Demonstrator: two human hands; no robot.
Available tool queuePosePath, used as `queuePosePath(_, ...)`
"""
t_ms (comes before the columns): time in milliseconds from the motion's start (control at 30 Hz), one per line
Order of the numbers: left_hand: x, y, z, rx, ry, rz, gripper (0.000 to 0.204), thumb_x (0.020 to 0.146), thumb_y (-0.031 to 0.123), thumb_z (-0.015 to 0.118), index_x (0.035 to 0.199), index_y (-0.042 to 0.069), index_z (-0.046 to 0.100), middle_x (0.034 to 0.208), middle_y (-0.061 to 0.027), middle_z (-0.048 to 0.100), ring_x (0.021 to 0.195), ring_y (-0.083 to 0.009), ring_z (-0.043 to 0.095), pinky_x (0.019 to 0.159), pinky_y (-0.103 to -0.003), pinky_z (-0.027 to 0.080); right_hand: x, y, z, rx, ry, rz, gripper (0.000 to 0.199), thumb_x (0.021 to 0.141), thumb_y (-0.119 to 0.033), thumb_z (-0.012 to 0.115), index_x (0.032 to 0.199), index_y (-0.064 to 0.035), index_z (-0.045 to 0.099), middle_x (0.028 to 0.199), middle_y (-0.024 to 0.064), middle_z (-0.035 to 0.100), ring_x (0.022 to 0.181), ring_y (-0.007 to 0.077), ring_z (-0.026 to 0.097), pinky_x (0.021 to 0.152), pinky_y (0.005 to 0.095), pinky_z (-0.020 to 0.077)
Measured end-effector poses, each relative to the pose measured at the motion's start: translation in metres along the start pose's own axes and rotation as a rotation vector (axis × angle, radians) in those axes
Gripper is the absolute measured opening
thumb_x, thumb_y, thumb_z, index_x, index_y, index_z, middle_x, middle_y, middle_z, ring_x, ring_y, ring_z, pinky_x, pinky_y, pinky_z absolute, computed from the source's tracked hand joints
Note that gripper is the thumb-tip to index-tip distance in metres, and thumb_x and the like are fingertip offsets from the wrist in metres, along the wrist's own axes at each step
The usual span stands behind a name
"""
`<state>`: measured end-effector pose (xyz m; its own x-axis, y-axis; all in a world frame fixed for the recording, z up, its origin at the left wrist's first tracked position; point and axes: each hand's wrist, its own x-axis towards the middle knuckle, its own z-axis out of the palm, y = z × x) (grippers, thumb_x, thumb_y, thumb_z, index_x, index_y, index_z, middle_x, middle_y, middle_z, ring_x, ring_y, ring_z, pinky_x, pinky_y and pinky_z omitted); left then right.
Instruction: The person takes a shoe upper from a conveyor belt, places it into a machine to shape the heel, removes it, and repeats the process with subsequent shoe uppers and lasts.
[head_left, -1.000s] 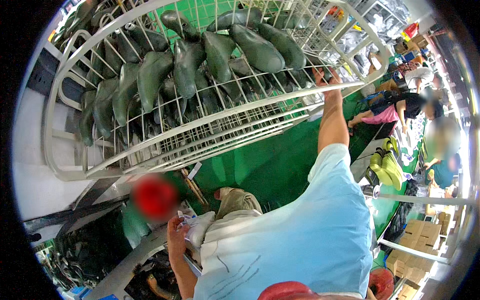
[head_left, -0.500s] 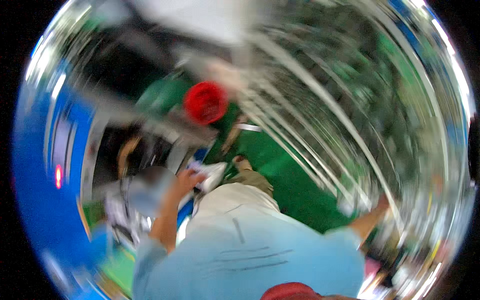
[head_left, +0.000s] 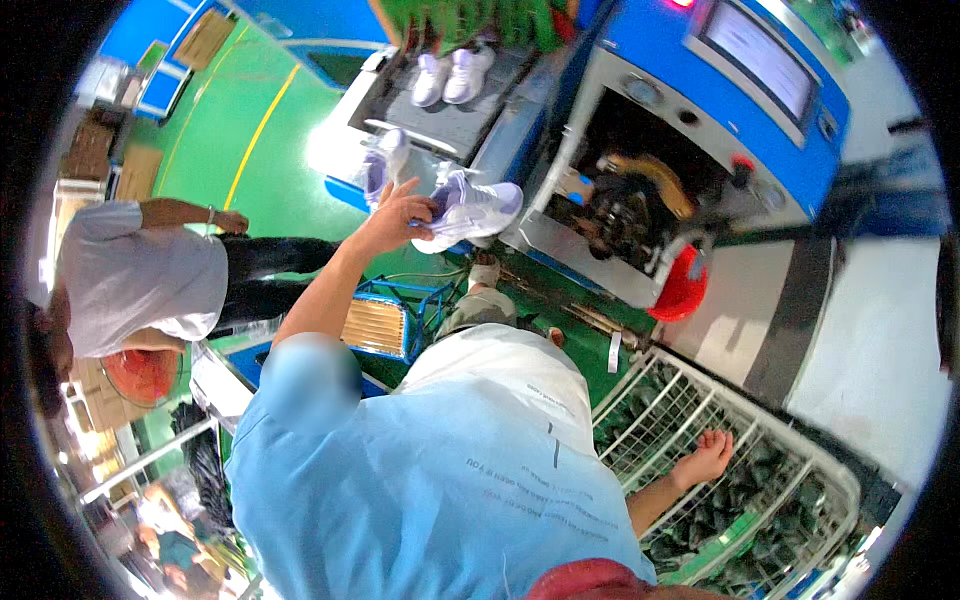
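Note:
My left hand [head_left: 398, 217] is stretched out ahead and closed on a white and lavender sneaker [head_left: 478, 208], its fingers at the shoe's collar. A matching sneaker [head_left: 384, 165] is just beyond the same hand; I cannot tell if the hand grips that one too. Two more pale sneakers [head_left: 452, 78] stand side by side on a dark machine bed [head_left: 500, 110] farther ahead. At my right side, my right hand [head_left: 703, 458] is empty, its fingers loosely bent and apart, above a white wire cage cart [head_left: 655, 410] that holds dark pieces.
A blue machine [head_left: 640, 50] with a screen and a dark cavity stands ahead on the right, a red bucket [head_left: 680, 285] beside it. A blue-framed stool [head_left: 375, 327] is near my legs. At the left stands another person [head_left: 150, 265] in a light shirt.
My view has swung around, from strongly blurred to sharper. The machine now lies ahead instead of at the left. My left arm reaches farther forward with the sneaker.

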<state>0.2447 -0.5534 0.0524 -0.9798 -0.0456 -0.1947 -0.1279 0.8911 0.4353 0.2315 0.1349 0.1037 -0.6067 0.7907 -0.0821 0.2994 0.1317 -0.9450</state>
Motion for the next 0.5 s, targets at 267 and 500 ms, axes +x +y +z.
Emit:
queuePosePath(267,0.018,-0.176,0.061,-0.011,0.075,-0.413,0.031,0.080,0.040,0.074,0.100,0.016,0.074,0.109,-0.0030,0.071,0.118,-0.0325,0.057,0.114,-0.065,0.020,-0.058,-0.013,0.151,-0.469,-0.691,-0.312,0.040,0.101,-0.018,0.063,0.134,0.0039,0.059,0.103,0.0122,0.071,0.084,0.0160,0.066,0.074,0.0298,0.0547)
queuePosePath(500,-0.059,-0.146,0.044,-0.142,0.312,-0.448,0.029,0.076,0.034,0.076,0.092,0.010,0.075,0.086,-0.0122,0.074,0.092,-0.0331,0.069,0.103,-0.045,0.042,-0.086,-0.019,0.217,-0.688,-1.210,-0.289,0.042,0.102,-0.024,0.062,0.135,0.0017,0.061,0.120,0.0141,0.069,0.104,0.0216,0.066,0.089,0.0327,0.0525)
